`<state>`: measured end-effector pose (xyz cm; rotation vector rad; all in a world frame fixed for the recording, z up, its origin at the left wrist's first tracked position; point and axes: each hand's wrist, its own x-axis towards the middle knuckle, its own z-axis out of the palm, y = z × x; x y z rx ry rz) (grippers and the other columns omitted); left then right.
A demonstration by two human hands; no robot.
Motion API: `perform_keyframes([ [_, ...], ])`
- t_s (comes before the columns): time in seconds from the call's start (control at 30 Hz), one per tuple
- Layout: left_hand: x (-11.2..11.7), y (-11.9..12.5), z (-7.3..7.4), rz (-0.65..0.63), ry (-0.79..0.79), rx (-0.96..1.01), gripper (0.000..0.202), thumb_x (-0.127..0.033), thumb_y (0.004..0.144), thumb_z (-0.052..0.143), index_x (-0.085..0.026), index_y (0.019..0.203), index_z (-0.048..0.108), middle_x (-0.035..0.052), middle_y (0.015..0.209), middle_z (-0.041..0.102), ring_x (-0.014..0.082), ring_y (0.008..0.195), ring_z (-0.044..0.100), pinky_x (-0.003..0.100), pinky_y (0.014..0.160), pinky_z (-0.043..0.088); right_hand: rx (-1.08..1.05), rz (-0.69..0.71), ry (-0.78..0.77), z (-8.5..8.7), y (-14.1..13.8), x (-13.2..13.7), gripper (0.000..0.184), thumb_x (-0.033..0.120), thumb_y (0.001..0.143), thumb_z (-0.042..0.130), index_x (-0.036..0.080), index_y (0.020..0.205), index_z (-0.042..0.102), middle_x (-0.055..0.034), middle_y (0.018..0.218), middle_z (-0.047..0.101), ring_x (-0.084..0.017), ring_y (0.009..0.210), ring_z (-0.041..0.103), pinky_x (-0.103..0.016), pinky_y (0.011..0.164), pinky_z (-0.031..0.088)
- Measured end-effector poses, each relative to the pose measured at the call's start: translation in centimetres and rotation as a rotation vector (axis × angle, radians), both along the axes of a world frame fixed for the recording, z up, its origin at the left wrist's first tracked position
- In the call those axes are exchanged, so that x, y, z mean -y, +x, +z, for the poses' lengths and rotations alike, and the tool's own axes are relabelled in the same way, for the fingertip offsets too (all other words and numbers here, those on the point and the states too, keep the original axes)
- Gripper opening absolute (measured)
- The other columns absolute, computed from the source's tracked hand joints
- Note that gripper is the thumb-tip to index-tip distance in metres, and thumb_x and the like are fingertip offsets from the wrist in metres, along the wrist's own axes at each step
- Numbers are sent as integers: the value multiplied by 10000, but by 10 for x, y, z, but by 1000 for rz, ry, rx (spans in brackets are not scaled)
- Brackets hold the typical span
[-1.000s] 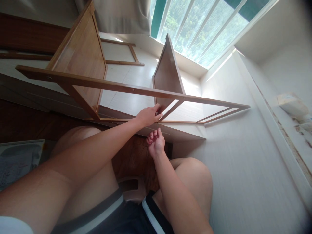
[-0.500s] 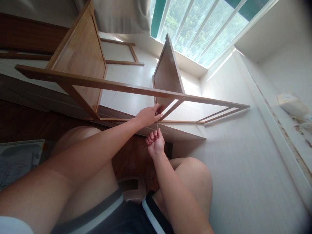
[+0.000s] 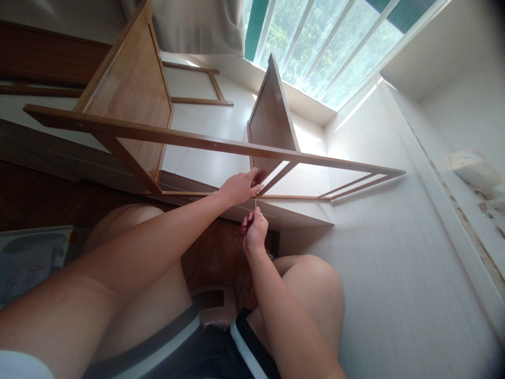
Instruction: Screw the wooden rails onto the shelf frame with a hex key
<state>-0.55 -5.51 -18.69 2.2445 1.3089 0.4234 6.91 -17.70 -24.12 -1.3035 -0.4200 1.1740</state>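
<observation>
A brown wooden frame (image 3: pixel 181 138) with upright panels stands on the pale ledge. My left hand (image 3: pixel 239 188) grips it at the lower rail, where a crossbar and the right panel (image 3: pixel 270 116) meet; its fingertips are partly hidden behind the wood. Just below, my right hand (image 3: pixel 255 229) is closed around a thin metal driver tool (image 3: pixel 255 203). The tool's shaft points up to the underside of the lower rail. Its handle is hidden in my fist, so I cannot tell a screwdriver from a hex key.
A larger wooden panel (image 3: pixel 130 100) rises at the left of the frame. Behind it lies a small open wooden frame (image 3: pixel 203 101). A window (image 3: pixel 307 47) is at the back, a pale wall (image 3: pixel 398 263) on the right. A plastic stool (image 3: pixel 216 310) shows between my legs.
My right hand has turned at the wrist around the tool and shifted slightly right. My left hand and the wooden frame stay in place.
</observation>
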Motion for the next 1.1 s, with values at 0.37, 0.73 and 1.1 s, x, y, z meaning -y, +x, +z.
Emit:
perform_keyframes([
  [0.37, 0, 1, 1, 16, -19, -8, 348, -510, 907, 431, -235, 1112, 489, 52, 857, 684, 248, 767, 648, 312, 591, 397, 382, 38, -24, 0, 8, -1, 447, 519, 942, 403, 225, 605, 398, 53, 472, 427, -103, 410, 366, -236, 400, 259],
  [0.73, 1, 0, 3, 8, -38, 8, 358, -515, 904, 434, -232, 1112, 504, 61, 874, 685, 248, 780, 646, 321, 640, 426, 1038, 82, -188, 9, 16, 2, 345, 371, 949, 489, 230, 634, 501, 14, 568, 441, -158, 549, 380, -260, 557, 197],
  [1.1, 1, 1, 2, 13, -11, 7, 340, -513, 906, 428, -234, 1085, 504, 49, 833, 675, 247, 767, 645, 313, 600, 401, 1236, 99, -241, 4, 18, 3, 281, 323, 959, 515, 211, 703, 539, 21, 608, 440, -120, 538, 360, -252, 556, 171],
])
